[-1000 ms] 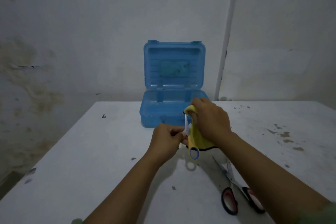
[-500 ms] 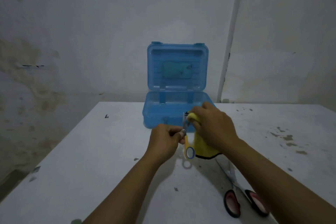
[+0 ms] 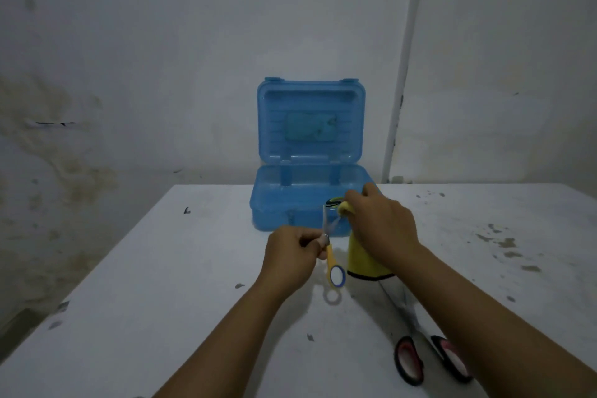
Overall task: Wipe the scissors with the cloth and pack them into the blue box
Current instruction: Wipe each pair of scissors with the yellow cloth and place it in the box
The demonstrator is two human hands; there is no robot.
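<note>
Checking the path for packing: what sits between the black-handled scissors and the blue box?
Head view: the right hand holding the yellow cloth hangs over that stretch. Under it, the black-handled scissors point their blades toward the blue box across bare table.

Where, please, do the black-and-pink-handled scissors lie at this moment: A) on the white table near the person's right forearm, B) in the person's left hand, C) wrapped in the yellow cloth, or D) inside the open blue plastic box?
A: the black-and-pink-handled scissors lie flat on the white table beside the right forearm, while the left hand holds the small yellow-handled scissors and the right hand grips the yellow cloth.
</note>
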